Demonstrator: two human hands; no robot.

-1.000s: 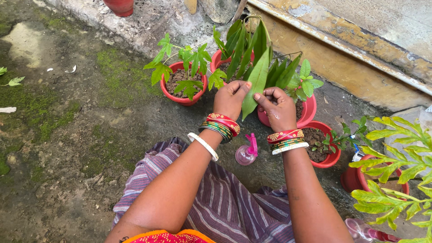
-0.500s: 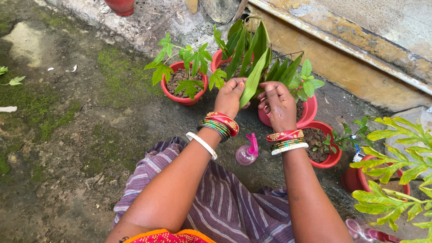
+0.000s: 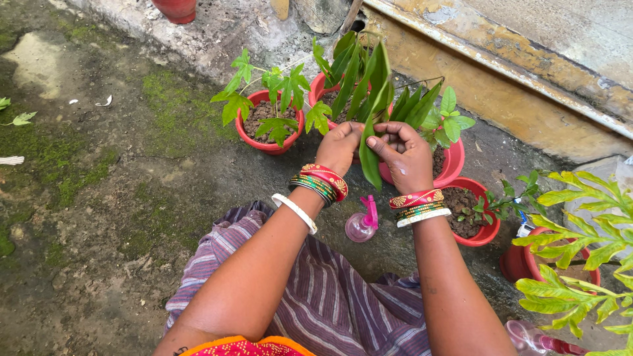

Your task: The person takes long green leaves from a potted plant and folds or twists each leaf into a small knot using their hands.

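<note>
My left hand (image 3: pixel 339 146) and my right hand (image 3: pixel 406 157) meet in front of a leafy plant in a red pot (image 3: pixel 320 87). Both hands pinch one long green leaf (image 3: pixel 369 155) that hangs down between them, its tip pointing toward me. The leaf is still joined to the plant's cluster of long leaves (image 3: pixel 359 69). Both wrists wear red, green and white bangles. Below the hands, a small pink spray bottle (image 3: pixel 362 224) stands on the ground by my striped skirt.
Several red pots stand along a stone step: one with a lobed-leaf seedling (image 3: pixel 267 118), one behind my right hand (image 3: pixel 452 161), one with a small plant (image 3: pixel 476 212) and one at right (image 3: pixel 527 260) under yellow-green fronds. The ground is mossy concrete. Another spray bottle (image 3: pixel 537 339) lies bottom right.
The long leaf swung from lying flat across my hands to hanging down between them. My fingers shifted along it and closed nearer together.
</note>
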